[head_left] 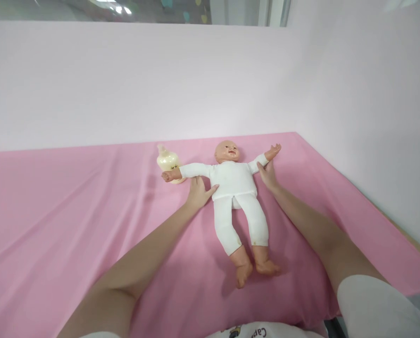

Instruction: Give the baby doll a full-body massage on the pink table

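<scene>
One baby doll (233, 180) in white clothes lies face up on the pink sheet (72, 211), arms spread. I have my left hand (197, 192) open under its armpit and my right hand (268, 174) open against its other sleeve, gripping nothing. Beside the doll's hand stands a cream feeding bottle (167, 161).

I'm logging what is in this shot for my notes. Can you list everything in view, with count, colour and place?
doll: one, white suit, bare head, hands and feet; on its back mid-sheet, arms spread.
bottle: one, cream; by the doll's hand on the picture's left.
sheet: one, pink; covers the surface.
wall: pale pink; behind and at the right.
left hand: one, bare; under the doll's arm, at its torso.
right hand: one, bare; at the doll's other arm.
</scene>
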The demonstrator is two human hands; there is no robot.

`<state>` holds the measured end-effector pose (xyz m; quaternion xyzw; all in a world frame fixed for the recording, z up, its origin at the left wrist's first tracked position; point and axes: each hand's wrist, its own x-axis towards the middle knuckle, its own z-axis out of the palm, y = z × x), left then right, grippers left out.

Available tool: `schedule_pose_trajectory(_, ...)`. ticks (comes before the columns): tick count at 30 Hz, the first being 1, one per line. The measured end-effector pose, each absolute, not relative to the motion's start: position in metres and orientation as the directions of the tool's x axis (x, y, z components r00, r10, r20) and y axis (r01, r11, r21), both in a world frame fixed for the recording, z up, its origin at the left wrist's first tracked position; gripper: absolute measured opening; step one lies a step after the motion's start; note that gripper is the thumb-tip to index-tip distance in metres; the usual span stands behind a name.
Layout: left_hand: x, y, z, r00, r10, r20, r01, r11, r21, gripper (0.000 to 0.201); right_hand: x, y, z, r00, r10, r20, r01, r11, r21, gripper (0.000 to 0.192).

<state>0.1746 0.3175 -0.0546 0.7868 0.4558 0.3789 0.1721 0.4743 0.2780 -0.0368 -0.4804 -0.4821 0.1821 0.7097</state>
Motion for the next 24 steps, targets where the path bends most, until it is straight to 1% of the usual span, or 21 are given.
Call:
schedule_pose_trajectory(2,0.174,0.318,-0.052,0.293,0.826,0.482,0.57,-0.556,0.605,0.075,0.47,0.277,-0.039,0.376,0.78,0.5,0.226,0.446,-0.866,0.063)
schedule_pose_trajectory(4,0.172,0.319,-0.049,0.293,0.798,0.526,0.554,-0.59,0.587,0.074,0.467,0.276,-0.042,0.192,0.831,0.522,0.308,0.453,-0.836,0.045)
schedule_pose_trajectory(5,0.172,0.319,-0.048,0.298,0.782,0.547,0.544,-0.61,0.576,0.075,0.466,0.276,-0.043,0.093,0.84,0.534,0.361,0.472,-0.805,0.04)
schedule_pose_trajectory(7,0.171,0.32,-0.045,0.332,0.743,0.581,0.518,-0.659,0.546,0.078,0.466,0.276,-0.044,-0.054,0.834,0.549,0.456,0.51,-0.73,0.041)
schedule_pose_trajectory(8,0.171,0.32,-0.044,0.363,0.723,0.587,0.505,-0.682,0.528,0.078,0.467,0.276,-0.044,-0.093,0.827,0.554,0.491,0.523,-0.697,0.044)
schedule_pose_trajectory(11,0.172,0.322,-0.043,0.482,0.702,0.524,0.491,-0.712,0.502,0.07,0.468,0.275,-0.043,-0.129,0.812,0.569,0.535,0.54,-0.65,0.048)
schedule_pose_trajectory(14,0.174,0.326,-0.047,0.551,0.71,0.439,0.495,-0.701,0.513,0.062,0.467,0.273,-0.04,-0.109,0.824,0.556,0.496,0.53,-0.688,0.041)
schedule_pose_trajectory(16,0.174,0.33,-0.051,0.542,0.717,0.439,0.477,-0.692,0.541,0.062,0.466,0.271,-0.039,-0.044,0.838,0.543,0.419,0.509,-0.752,0.044)
schedule_pose_trajectory(20,0.174,0.338,-0.056,0.434,0.787,0.437,0.4,-0.604,0.69,0.069,0.462,0.27,-0.038,0.139,0.847,0.513,0.223,0.478,-0.849,0.064)
schedule_pose_trajectory(22,0.174,0.34,-0.057,0.356,0.838,0.414,0.356,-0.531,0.769,0.064,0.462,0.271,-0.036,0.239,0.854,0.463,0.12,0.447,-0.887,0.069)
schedule_pose_trajectory(24,0.174,0.341,-0.057,0.25,0.892,0.377,0.273,-0.438,0.856,0.052,0.463,0.273,-0.035,0.362,0.857,0.365,-0.026,0.401,-0.916,0.072)
